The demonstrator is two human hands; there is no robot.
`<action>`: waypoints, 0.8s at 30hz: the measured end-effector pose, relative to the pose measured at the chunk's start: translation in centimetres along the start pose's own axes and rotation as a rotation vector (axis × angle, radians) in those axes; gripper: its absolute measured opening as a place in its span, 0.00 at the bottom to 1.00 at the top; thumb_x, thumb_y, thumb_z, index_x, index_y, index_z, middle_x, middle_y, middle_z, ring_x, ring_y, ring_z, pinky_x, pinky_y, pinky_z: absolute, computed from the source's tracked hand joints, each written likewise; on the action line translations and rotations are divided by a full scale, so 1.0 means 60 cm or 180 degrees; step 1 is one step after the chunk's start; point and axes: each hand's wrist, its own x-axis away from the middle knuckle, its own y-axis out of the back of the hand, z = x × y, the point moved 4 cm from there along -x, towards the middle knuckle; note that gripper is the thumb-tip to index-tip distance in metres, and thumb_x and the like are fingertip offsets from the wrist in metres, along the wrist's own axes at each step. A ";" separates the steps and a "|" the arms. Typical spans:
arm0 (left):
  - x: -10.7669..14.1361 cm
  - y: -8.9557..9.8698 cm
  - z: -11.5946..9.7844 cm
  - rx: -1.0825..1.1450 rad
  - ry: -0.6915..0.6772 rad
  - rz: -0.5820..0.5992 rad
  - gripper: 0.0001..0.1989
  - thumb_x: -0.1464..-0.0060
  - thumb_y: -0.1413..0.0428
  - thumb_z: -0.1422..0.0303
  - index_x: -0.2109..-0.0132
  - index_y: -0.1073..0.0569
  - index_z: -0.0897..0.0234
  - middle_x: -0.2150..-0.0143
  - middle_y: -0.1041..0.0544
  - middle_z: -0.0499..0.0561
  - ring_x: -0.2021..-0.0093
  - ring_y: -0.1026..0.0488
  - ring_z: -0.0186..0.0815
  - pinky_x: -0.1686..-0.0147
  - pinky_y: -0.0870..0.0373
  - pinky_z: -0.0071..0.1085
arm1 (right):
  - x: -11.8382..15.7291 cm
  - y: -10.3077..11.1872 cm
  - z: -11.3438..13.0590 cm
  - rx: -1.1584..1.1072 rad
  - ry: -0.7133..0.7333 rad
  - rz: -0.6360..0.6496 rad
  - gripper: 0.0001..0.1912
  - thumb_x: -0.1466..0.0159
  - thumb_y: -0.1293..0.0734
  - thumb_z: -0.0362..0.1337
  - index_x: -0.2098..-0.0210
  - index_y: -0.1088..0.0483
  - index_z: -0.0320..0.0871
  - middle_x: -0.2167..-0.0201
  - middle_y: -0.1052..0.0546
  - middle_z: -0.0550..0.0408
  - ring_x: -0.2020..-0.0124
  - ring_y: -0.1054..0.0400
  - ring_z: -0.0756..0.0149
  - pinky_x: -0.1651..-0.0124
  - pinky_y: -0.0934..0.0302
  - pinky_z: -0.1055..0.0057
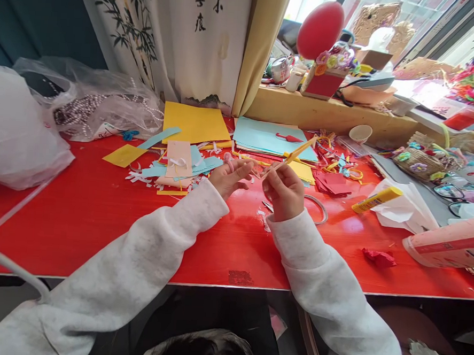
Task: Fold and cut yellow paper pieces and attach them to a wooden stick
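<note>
My left hand (pixel 229 178) is closed over the middle of the red table, with a small pink curled piece (pixel 229 161) at its fingertips; whether this is paper or yarn is unclear. Close beside it, my right hand (pixel 284 190) pinches a narrow yellow-peach paper strip (pixel 302 148) that slants up to the right. A thin pale length runs between both hands, partly hidden by the fingers. Scissors (pixel 267 206) lie partly covered below the right hand, next to a grey ring-shaped handle or band (pixel 322 210). Left of the hands are cut paper scraps (pixel 179 160) in peach, blue and white.
Yellow sheets (pixel 196 122) and light blue sheets (pixel 264 133) lie at the back. Red paper squares (pixel 333 183), a yellow glue stick (pixel 377 200) and a pink bottle (pixel 450 241) are to the right. White plastic bags (pixel 18 132) stand at left. The table's front edge (pixel 230 287) runs below my forearms.
</note>
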 end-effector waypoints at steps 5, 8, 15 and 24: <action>0.001 0.006 0.006 -0.0128 0.0339 -0.0274 0.24 0.68 0.35 0.54 0.71 0.27 0.71 0.75 0.26 0.48 0.77 0.31 0.24 0.76 0.35 0.21 | 0.009 0.002 0.007 0.0749 0.0644 -0.0099 0.09 0.45 0.31 0.40 0.69 0.33 0.43 0.71 0.27 0.57 0.80 0.36 0.77 0.83 0.46 0.77; 0.002 0.009 0.005 -0.0130 0.0412 -0.0330 0.15 0.60 0.36 0.62 0.72 0.28 0.71 0.78 0.27 0.46 0.79 0.31 0.24 0.75 0.33 0.22 | 0.015 -0.006 0.002 0.1206 0.0705 0.0176 0.07 0.44 0.31 0.38 0.68 0.32 0.43 0.71 0.27 0.57 0.76 0.35 0.74 0.80 0.43 0.76; 0.005 0.006 -0.013 -0.1244 0.0100 -0.0190 0.08 0.51 0.43 0.73 0.76 0.27 0.72 0.82 0.31 0.44 0.82 0.34 0.22 0.79 0.34 0.21 | 0.014 -0.013 -0.014 0.1209 0.0469 0.0426 0.08 0.42 0.33 0.40 0.69 0.35 0.42 0.75 0.30 0.59 0.80 0.36 0.76 0.80 0.43 0.76; 0.007 0.007 -0.021 -0.1284 -0.0211 -0.0383 0.10 0.47 0.46 0.70 0.61 0.25 0.72 0.68 0.25 0.50 0.71 0.29 0.24 0.70 0.29 0.21 | 0.000 0.001 -0.021 0.0384 0.0117 0.0040 0.12 0.46 0.30 0.43 0.71 0.34 0.42 0.75 0.30 0.60 0.83 0.37 0.78 0.85 0.46 0.79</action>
